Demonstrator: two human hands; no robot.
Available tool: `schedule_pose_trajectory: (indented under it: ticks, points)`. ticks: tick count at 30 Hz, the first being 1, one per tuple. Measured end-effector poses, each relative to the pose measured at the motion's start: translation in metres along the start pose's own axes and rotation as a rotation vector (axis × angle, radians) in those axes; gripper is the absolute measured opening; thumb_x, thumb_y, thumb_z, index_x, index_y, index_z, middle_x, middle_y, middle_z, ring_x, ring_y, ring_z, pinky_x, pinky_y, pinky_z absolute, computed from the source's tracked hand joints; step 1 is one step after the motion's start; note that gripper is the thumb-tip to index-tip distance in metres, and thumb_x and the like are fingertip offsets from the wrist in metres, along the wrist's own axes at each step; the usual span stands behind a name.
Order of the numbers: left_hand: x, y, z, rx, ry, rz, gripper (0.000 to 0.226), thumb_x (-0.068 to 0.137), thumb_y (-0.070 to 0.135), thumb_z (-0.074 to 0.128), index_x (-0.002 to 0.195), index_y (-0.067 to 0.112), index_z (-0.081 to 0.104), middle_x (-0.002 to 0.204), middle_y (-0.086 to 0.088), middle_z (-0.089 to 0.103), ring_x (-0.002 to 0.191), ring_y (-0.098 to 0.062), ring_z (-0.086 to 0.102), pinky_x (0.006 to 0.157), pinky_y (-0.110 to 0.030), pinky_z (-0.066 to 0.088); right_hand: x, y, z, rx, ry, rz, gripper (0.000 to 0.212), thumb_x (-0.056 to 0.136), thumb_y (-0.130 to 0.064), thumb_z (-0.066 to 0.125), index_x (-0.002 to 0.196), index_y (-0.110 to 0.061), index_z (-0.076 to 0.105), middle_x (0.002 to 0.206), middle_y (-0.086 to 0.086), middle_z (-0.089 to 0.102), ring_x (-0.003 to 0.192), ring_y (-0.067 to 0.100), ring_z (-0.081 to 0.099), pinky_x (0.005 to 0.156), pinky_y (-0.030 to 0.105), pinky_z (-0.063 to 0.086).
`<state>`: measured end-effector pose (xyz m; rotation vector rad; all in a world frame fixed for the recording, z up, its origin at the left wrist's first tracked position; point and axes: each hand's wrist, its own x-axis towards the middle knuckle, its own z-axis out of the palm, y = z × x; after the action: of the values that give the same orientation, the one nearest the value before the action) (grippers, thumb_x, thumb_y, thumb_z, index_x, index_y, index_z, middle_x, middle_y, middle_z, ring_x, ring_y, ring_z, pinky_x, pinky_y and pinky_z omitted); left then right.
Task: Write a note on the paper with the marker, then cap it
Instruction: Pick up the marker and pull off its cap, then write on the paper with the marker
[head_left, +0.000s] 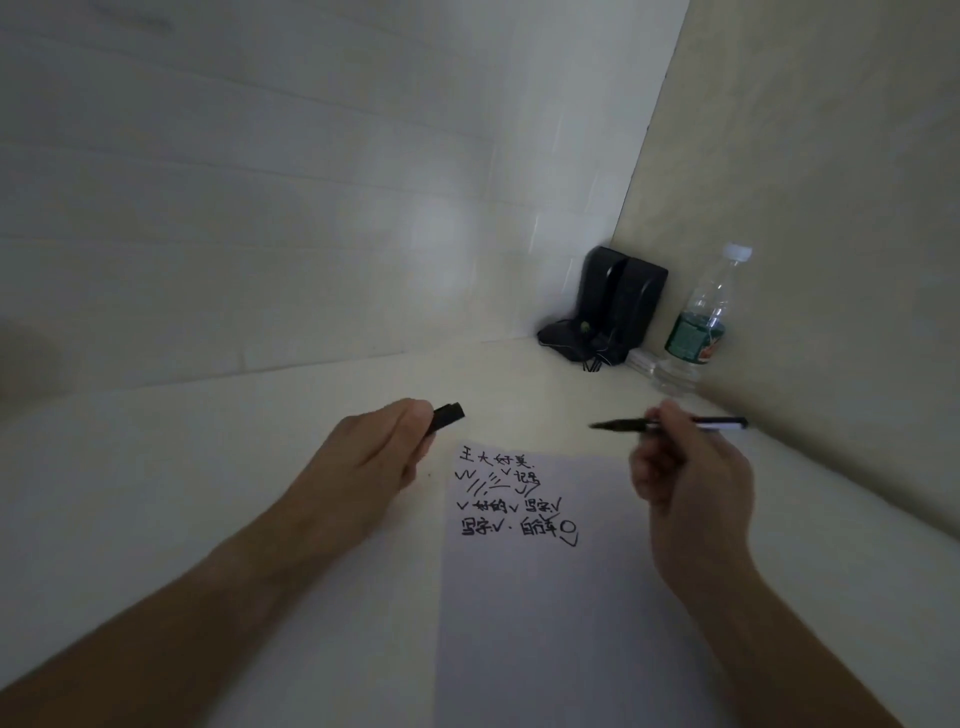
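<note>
Cap in one hand, marker in the other, both lifted over the written note.

Left hand (374, 457) is curled around the black cap (448, 415), open end aimed right; between the hands lies the paper (561, 597) on the table (208, 467), handwriting across its top; right hand (691, 467) pinches the uncapped marker (670, 425), tip pointing left toward the cap, well apart from it.

One head-worn wide-angle view looks forward and down, close over the table (156, 493) toward its corner.

paper (561, 597) on table (156, 467), bottle (696, 332) behind right
</note>
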<state>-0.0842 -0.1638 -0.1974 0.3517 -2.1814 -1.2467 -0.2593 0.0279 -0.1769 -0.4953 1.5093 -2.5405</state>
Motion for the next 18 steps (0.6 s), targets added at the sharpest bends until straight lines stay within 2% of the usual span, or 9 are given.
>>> schedule_pose_trajectory:
  ticks: [3, 8, 11, 13, 14, 15, 16, 17, 18]
  points:
    - [0.003, -0.004, 0.008, 0.143, -0.015, -0.008, 0.039, 0.108, 0.034, 0.036, 0.075, 0.022, 0.051, 0.062, 0.004, 0.053, 0.053, -0.007, 0.044, 0.053, -0.019, 0.035, -0.004, 0.009, 0.005, 0.001, -0.142, -0.001, 0.022, 0.1, -0.003, 0.054, 0.084, -0.001, 0.068, 0.054, 0.005, 0.064, 0.044, 0.017, 0.057, 0.04, 0.024, 0.042]
    - [0.007, -0.012, 0.003, 0.218, -0.006, -0.016, 0.031, 0.105, 0.044, 0.036, 0.091, 0.028, 0.058, 0.09, 0.023, 0.069, 0.076, -0.002, 0.061, 0.069, -0.02, 0.042, 0.002, 0.006, -0.007, 0.029, -0.179, 0.002, 0.028, 0.097, 0.006, 0.047, 0.08, -0.002, 0.067, 0.056, 0.007, 0.066, 0.048, 0.02, 0.061, 0.046, 0.026, 0.048]
    - [0.007, -0.007, 0.006, 0.277, -0.07, 0.049, 0.021, 0.107, 0.038, 0.04, 0.107, 0.037, 0.062, 0.094, 0.043, 0.065, 0.092, 0.023, 0.058, 0.077, -0.002, 0.038, 0.002, 0.009, -0.005, 0.033, -0.227, 0.03, 0.026, 0.097, 0.006, 0.045, 0.084, 0.001, 0.067, 0.058, 0.011, 0.066, 0.051, 0.023, 0.063, 0.049, 0.028, 0.052]
    - [0.007, -0.008, 0.006, 0.348, -0.161, 0.079, 0.029, 0.104, 0.039, 0.042, 0.125, 0.038, 0.062, 0.121, 0.052, 0.051, 0.113, 0.037, 0.042, 0.091, 0.008, 0.029, 0.002, 0.009, -0.004, 0.038, -0.238, 0.057, 0.026, 0.098, 0.004, 0.044, 0.088, 0.002, 0.068, 0.06, 0.014, 0.069, 0.054, 0.024, 0.065, 0.052, 0.028, 0.055]
    - [0.006, -0.009, 0.004, 0.377, -0.203, 0.085, 0.033, 0.103, 0.042, 0.043, 0.13, 0.037, 0.062, 0.134, 0.047, 0.046, 0.122, 0.034, 0.04, 0.099, 0.005, 0.028, 0.002, 0.007, -0.003, 0.035, -0.237, 0.076, 0.026, 0.098, 0.004, 0.044, 0.089, 0.002, 0.07, 0.061, 0.014, 0.071, 0.054, 0.023, 0.067, 0.053, 0.028, 0.056]
    - [0.006, -0.01, 0.002, 0.393, -0.238, 0.093, 0.035, 0.103, 0.044, 0.044, 0.132, 0.037, 0.061, 0.14, 0.038, 0.051, 0.127, 0.023, 0.047, 0.105, -0.004, 0.035, 0.003, 0.005, -0.002, 0.026, -0.227, 0.098, 0.026, 0.098, 0.002, 0.046, 0.09, 0.002, 0.071, 0.062, 0.014, 0.072, 0.055, 0.023, 0.068, 0.054, 0.027, 0.058]
    - [0.004, -0.011, 0.0, 0.395, -0.265, 0.103, 0.033, 0.102, 0.046, 0.045, 0.129, 0.038, 0.062, 0.136, 0.027, 0.064, 0.12, 0.008, 0.062, 0.103, -0.017, 0.045, 0.004, 0.002, 0.001, 0.012, -0.209, 0.118, 0.025, 0.097, 0.001, 0.048, 0.09, 0.001, 0.072, 0.062, 0.013, 0.073, 0.055, 0.022, 0.069, 0.054, 0.025, 0.059]
    - [0.003, -0.011, -0.002, 0.391, -0.275, 0.118, 0.029, 0.102, 0.047, 0.046, 0.121, 0.037, 0.064, 0.114, 0.016, 0.077, 0.099, -0.007, 0.072, 0.09, -0.027, 0.052, 0.007, -0.002, 0.004, -0.011, -0.192, 0.128, 0.023, 0.097, 0.0, 0.051, 0.088, 0.0, 0.072, 0.061, 0.012, 0.073, 0.054, 0.02, 0.069, 0.054, 0.024, 0.058]
    - [0.002, -0.011, -0.004, 0.393, -0.271, 0.135, 0.024, 0.101, 0.047, 0.048, 0.112, 0.035, 0.065, 0.087, 0.004, 0.078, 0.075, -0.017, 0.069, 0.073, -0.03, 0.051, 0.011, -0.006, 0.008, -0.046, -0.18, 0.131, 0.019, 0.096, -0.001, 0.056, 0.086, -0.002, 0.072, 0.06, 0.01, 0.072, 0.053, 0.019, 0.068, 0.052, 0.022, 0.057]
